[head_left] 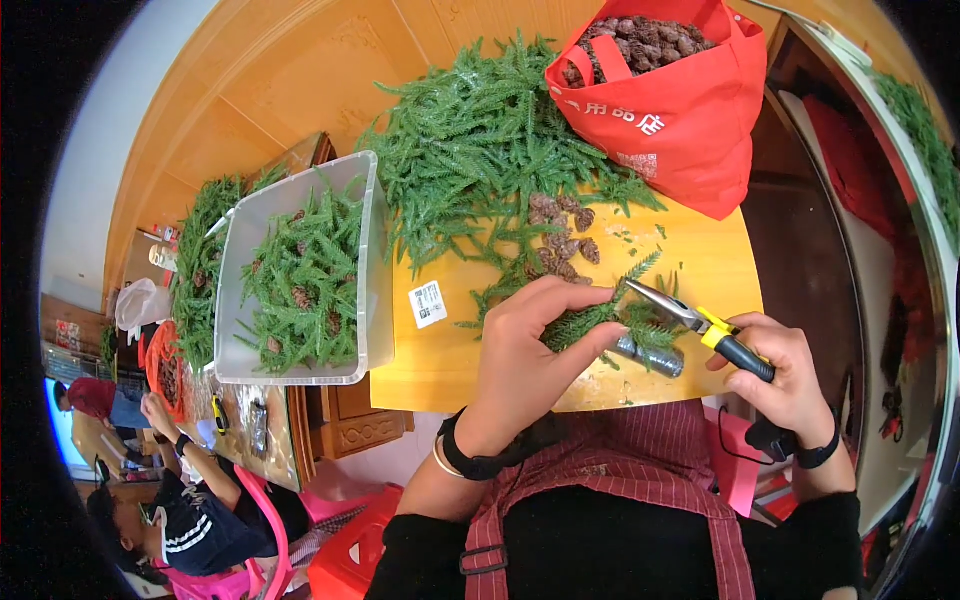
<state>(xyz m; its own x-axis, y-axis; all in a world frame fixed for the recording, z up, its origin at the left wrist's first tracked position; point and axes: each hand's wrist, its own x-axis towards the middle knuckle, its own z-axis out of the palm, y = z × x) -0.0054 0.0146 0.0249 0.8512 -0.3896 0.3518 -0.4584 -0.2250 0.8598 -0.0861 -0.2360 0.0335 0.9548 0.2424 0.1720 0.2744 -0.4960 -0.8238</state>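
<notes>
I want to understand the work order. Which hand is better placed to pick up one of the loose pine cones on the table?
Probably the left hand. It holds only a green sprig and lies just below the loose pine cones. The right hand is farther away and grips the pliers.

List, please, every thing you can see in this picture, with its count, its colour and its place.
green sprig: one, green, pinched in the left hand over the table
pliers: one, yellow and black handles, in the right hand, tips at the sprig
wire spool: one, grey, on the table under the sprig
loose sprigs: a heap, green, far side of the table
pine cones: several, brown, beside the heap
red bag: one, holds brown cones, far right
plastic bin: one, clear, left, holds finished sprigs
table: one, yellow
other people: at least two, lower left
left hand: one, wristband
right hand: one, wristband
</notes>
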